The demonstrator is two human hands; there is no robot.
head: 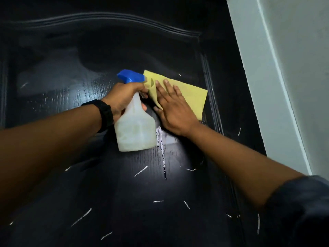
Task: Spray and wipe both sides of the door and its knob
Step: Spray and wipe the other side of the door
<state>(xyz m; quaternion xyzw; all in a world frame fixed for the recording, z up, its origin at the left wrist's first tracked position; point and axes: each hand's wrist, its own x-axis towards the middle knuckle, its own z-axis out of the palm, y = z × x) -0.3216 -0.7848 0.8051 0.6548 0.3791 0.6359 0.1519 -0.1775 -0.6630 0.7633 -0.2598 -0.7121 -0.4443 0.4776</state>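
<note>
One door face part-done. Left hand [121, 98] clenched round spray bottle [136, 132] neck, centre frame; right hand [171, 108], fingers [164, 88] straight, presses yellow cloth [194, 98] on black door [89, 193]. Drips [161, 148] below unwiped. Knob, other side: unseen, judged outstanding.

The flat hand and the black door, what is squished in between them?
A yellow cloth: the right hand presses it flat against the door, as the head view shows.
</note>
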